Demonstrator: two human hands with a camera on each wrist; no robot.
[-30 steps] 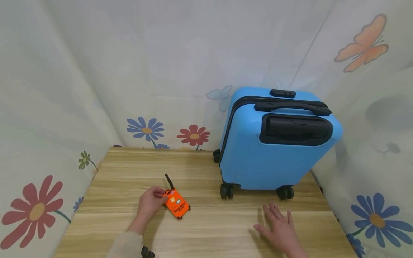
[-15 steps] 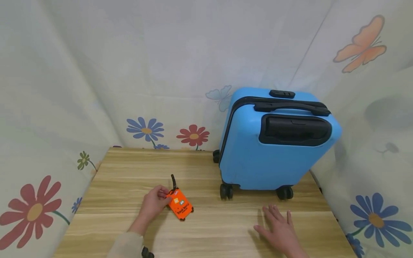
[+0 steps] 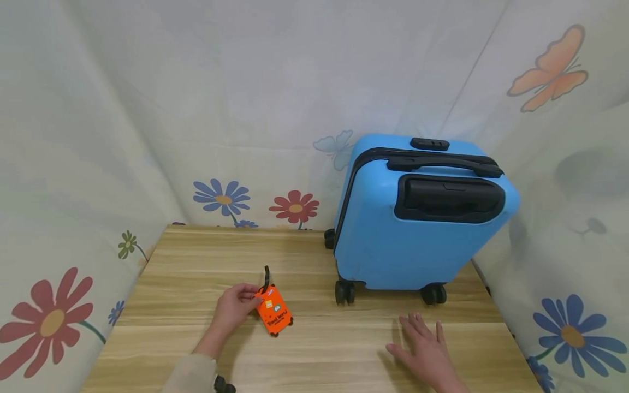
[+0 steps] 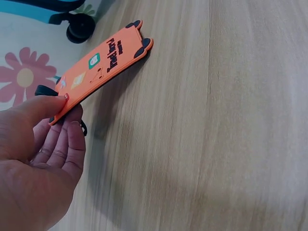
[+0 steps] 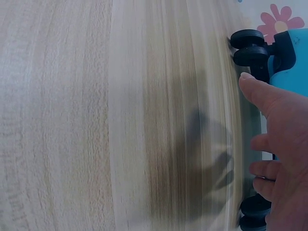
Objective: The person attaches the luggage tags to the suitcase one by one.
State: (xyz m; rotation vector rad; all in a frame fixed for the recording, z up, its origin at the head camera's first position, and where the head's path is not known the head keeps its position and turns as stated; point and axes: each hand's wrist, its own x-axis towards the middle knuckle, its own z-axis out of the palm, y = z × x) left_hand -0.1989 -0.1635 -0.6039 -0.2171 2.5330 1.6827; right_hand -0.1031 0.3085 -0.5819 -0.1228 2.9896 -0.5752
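An orange luggage tag (image 3: 274,312) with black corners and a black strap (image 3: 267,277) is pinched at its strap end by my left hand (image 3: 236,308). In the left wrist view the thumb lies on the printed face of the tag (image 4: 101,67), the fingers are behind it, and its far end tilts up off the wood. My right hand (image 3: 426,352) is spread with straight fingers in front of a blue suitcase (image 3: 408,245), holding nothing. The right wrist view shows that hand (image 5: 288,139) over the table, near the suitcase's wheels (image 5: 250,48).
The suitcase stands upright on its black wheels (image 3: 345,292) at the back right of the wooden table (image 3: 206,251). Its black handle (image 3: 444,164) runs across the top. A white curtain (image 3: 245,109) printed with flowers and butterflies hangs behind and on both sides.
My left hand has moved slightly right with the luggage tag, and the tag has turned so that it and its strap point more upright. The right hand and suitcase look unmoved.
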